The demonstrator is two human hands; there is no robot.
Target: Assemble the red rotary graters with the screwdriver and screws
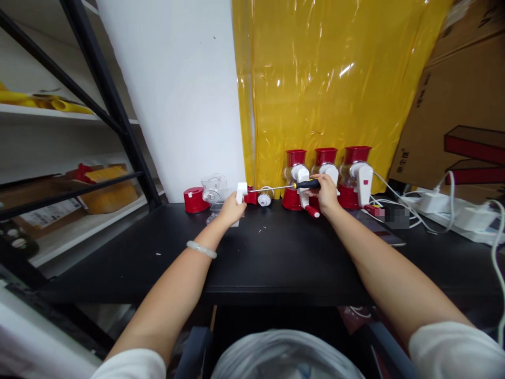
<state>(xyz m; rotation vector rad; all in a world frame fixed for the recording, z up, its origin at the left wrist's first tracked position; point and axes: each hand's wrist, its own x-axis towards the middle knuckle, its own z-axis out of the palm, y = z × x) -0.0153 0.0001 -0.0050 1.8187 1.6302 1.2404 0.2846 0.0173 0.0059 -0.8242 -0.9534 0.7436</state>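
My left hand point(231, 209) is closed around a small white plastic part point(241, 192), held upright over the black table point(256, 258). My right hand point(326, 193) grips the black and yellow handle of a screwdriver point(306, 185). Its thin metal shaft runs level to the left and the tip meets the white part. Right behind my right hand stand three red and white hand-crank grinders point(357, 176) in a row against the yellow plastic sheet point(331, 79).
A red round cap point(193, 200), a clear plastic cup part point(215, 188) and a small white wheel point(265, 198) lie at the table's back left. White power strips and cables point(437, 202) lie at the right under cardboard boxes point(461, 105). Metal shelving point(79, 158) stands at the left.
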